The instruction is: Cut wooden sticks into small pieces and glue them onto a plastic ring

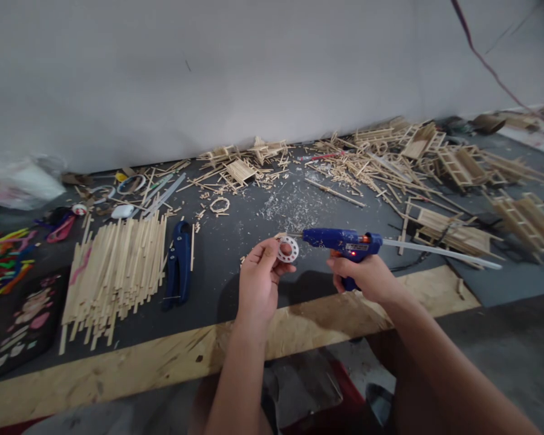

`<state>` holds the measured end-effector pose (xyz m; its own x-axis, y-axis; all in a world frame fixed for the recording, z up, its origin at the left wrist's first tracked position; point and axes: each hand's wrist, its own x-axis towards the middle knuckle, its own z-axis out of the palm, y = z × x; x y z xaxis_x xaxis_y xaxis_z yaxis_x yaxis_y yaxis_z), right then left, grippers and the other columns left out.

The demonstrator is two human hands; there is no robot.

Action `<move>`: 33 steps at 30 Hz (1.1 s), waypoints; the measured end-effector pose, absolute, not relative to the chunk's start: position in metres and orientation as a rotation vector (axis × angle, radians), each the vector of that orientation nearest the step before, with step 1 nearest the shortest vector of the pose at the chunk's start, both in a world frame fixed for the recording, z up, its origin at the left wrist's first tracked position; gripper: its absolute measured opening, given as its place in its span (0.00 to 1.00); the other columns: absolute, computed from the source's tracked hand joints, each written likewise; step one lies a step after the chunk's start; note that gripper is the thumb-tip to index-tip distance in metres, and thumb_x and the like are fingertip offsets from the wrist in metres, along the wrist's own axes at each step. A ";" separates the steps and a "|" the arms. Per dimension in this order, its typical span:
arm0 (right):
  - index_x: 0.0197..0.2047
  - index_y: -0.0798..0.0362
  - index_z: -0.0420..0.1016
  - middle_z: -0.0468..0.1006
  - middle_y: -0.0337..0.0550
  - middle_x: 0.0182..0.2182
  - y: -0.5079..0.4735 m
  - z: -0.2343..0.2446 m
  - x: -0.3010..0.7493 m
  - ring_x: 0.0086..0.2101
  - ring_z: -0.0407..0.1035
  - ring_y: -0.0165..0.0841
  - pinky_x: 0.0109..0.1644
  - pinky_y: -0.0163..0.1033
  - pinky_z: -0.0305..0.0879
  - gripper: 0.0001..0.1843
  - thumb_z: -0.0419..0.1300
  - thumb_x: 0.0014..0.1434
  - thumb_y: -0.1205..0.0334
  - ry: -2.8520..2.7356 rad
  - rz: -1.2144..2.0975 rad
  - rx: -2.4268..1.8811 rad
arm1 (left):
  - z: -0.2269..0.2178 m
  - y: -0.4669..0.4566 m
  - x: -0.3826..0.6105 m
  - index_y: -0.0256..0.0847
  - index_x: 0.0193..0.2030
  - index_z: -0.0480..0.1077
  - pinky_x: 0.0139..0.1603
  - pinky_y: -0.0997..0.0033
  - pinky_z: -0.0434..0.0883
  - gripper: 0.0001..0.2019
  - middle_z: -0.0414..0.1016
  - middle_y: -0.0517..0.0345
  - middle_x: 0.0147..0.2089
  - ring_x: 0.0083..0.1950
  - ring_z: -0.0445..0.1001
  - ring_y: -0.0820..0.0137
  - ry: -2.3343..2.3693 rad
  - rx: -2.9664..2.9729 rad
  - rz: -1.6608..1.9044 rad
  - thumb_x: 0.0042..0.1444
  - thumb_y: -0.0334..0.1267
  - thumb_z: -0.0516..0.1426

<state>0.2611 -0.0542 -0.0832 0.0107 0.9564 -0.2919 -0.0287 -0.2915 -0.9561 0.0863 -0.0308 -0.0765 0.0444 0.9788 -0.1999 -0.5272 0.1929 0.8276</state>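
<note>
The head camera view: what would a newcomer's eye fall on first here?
Probably the blue glue gun just right of centre, gripped in the right hand, its nozzle close to a white perforated ring in the left hand. Next might come the pile of wooden sticks at the left, beside a blue hand cutter, and the small wooden models at the right.

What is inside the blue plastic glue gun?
A long, whitish glue stick enters the blue plastic glue gun from the rear; whatever lies deeper within is covered and cannot be seen.
</note>
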 end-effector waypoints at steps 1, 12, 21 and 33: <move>0.26 0.54 0.65 0.66 0.31 0.12 -0.054 -0.083 0.261 0.13 0.63 0.27 0.18 0.32 0.57 0.13 0.64 0.45 0.57 -1.024 1.425 -1.415 | -0.076 -0.031 0.086 0.36 0.31 0.72 0.23 0.78 0.70 0.08 0.71 0.58 0.29 0.28 0.70 0.76 0.893 0.645 1.279 0.50 0.39 0.60; 0.26 0.53 0.64 0.64 0.29 0.14 -0.053 -0.082 0.260 0.13 0.64 0.27 0.17 0.32 0.59 0.12 0.64 0.45 0.58 -1.008 1.428 -1.389 | -0.075 -0.031 0.086 0.36 0.32 0.72 0.22 0.79 0.69 0.08 0.70 0.59 0.29 0.28 0.69 0.75 0.876 0.634 1.263 0.51 0.39 0.59; 0.25 0.54 0.66 0.61 0.29 0.15 -0.049 -0.084 0.261 0.14 0.62 0.26 0.16 0.33 0.60 0.10 0.65 0.45 0.61 -0.918 1.383 -1.358 | -0.076 -0.031 0.085 0.36 0.30 0.71 0.22 0.79 0.68 0.09 0.70 0.59 0.28 0.26 0.67 0.77 0.880 0.689 1.224 0.52 0.41 0.58; 0.33 0.55 0.73 0.78 0.48 0.33 -0.017 -0.084 0.296 0.32 0.73 0.33 0.32 0.34 0.70 0.10 0.61 0.52 0.56 -0.706 1.513 -1.333 | -0.077 -0.021 0.061 0.35 0.34 0.72 0.27 0.78 0.70 0.09 0.74 0.57 0.30 0.30 0.72 0.75 0.966 0.621 1.357 0.47 0.38 0.62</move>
